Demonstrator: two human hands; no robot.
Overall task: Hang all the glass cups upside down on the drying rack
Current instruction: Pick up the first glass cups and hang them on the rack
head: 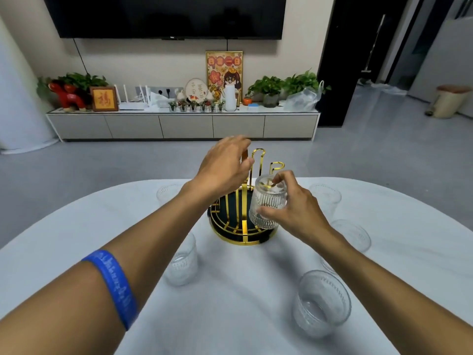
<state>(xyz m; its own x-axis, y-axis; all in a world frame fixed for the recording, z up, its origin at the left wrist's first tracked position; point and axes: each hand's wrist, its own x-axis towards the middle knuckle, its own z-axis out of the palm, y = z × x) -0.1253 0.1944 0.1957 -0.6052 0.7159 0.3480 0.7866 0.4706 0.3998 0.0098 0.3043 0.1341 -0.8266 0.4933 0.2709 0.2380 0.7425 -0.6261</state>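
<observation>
A round black and gold drying rack (231, 230) with upright gold loop pegs stands at the middle of the white table. My right hand (294, 211) grips a ribbed glass cup (267, 201) held upside down over a peg on the rack's right side. My left hand (225, 162) rests on the rack's tall centre handle, fingers curled around its top. Several more ribbed glass cups stand upright around the rack: one near front right (321, 302), one under my left forearm (181, 262), one far left (167, 192), others on the right (326, 198).
The white table (230, 303) has a curved far edge just beyond the rack. Past it lie grey floor, a low TV cabinet (183, 125) with plants and ornaments, and a bin (449, 101) at far right.
</observation>
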